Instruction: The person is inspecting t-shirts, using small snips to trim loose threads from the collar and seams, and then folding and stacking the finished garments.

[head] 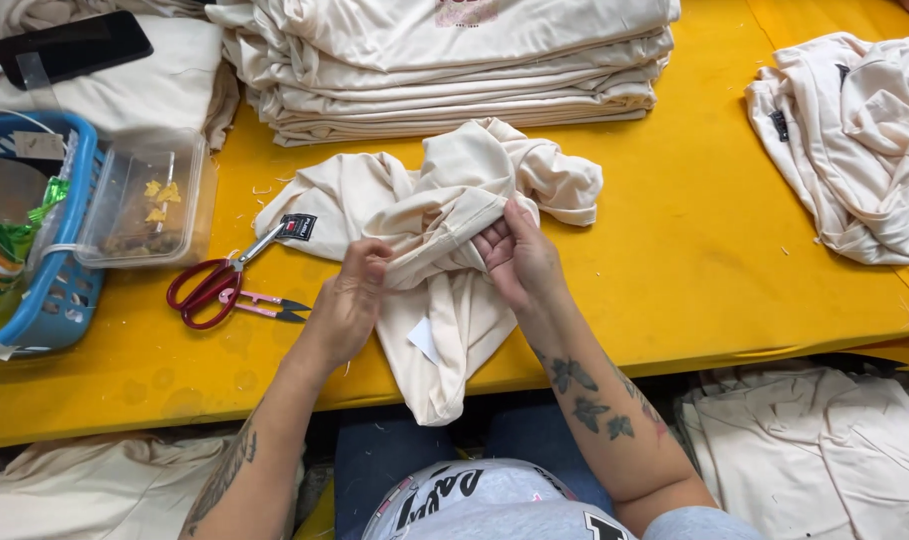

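A crumpled cream T-shirt (414, 205) lies on the yellow table (694, 240), part of it hanging over the near edge. My left hand (352, 300) pinches a fold of the shirt at its lower left. My right hand (519, 260) grips the bunched fabric at the middle, thumb on top. A small dark label (297, 227) shows on the shirt's left side, and a white tag (423, 340) hangs on the lower part.
Red-handled scissors (212, 285) and small pink thread snips (264, 305) lie left of my hands. A clear plastic box (144, 200) and blue basket (59, 300) stand at left. A stack of folded cream shirts (444, 60) sits behind, loose shirts (854, 140) at right, a phone (72, 45) top left.
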